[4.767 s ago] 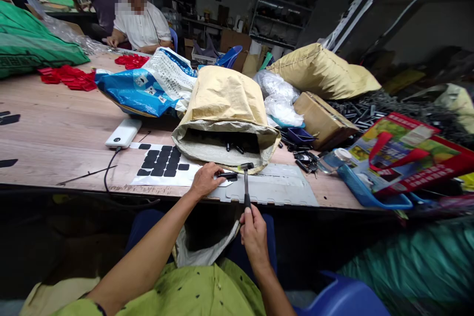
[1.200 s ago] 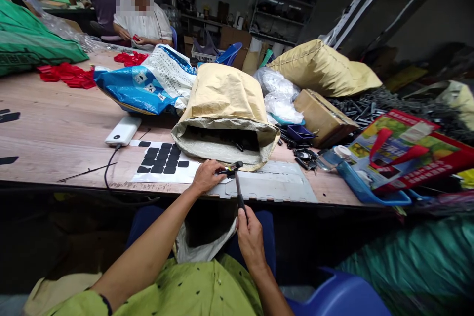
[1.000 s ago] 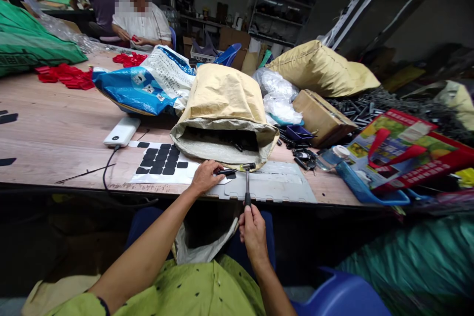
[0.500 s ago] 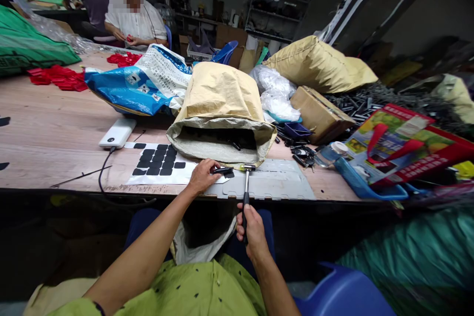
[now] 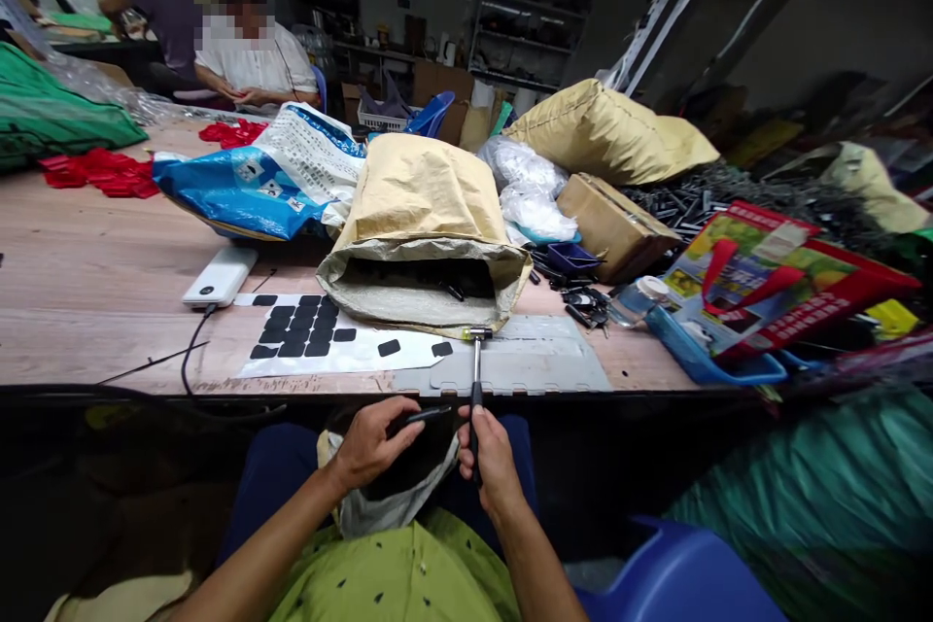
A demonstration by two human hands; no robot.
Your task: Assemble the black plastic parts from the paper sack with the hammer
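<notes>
My left hand (image 5: 373, 445) is over the open sack (image 5: 397, 498) in my lap, just below the table edge. Between its thumb and fingers is a slim black plastic piece (image 5: 431, 415), slightly blurred, its tip pointing right. My right hand (image 5: 487, 455) is wrapped around the black handle of a small hammer (image 5: 477, 364). The hammer stands head up, its head near the mouth of a tan paper sack (image 5: 430, 185) on the table. Black pieces (image 5: 453, 292) show inside that sack. Left of the hammer, a white sheet (image 5: 364, 360) carries several black rounded squares (image 5: 295, 330).
A grey plate (image 5: 539, 360) lies along the table's front edge. A white power bank (image 5: 220, 277) with a cable is at left, a blue-and-white bag (image 5: 248, 180) behind. To the right are a carton (image 5: 616, 224), a jar (image 5: 641, 299) and a blue tray (image 5: 700, 355). Two people sit beyond.
My left hand has come back from the table edge to above the lap sack, carrying the black piece. The hammer stays in my right hand. Two separate black squares now show on the sheet.
</notes>
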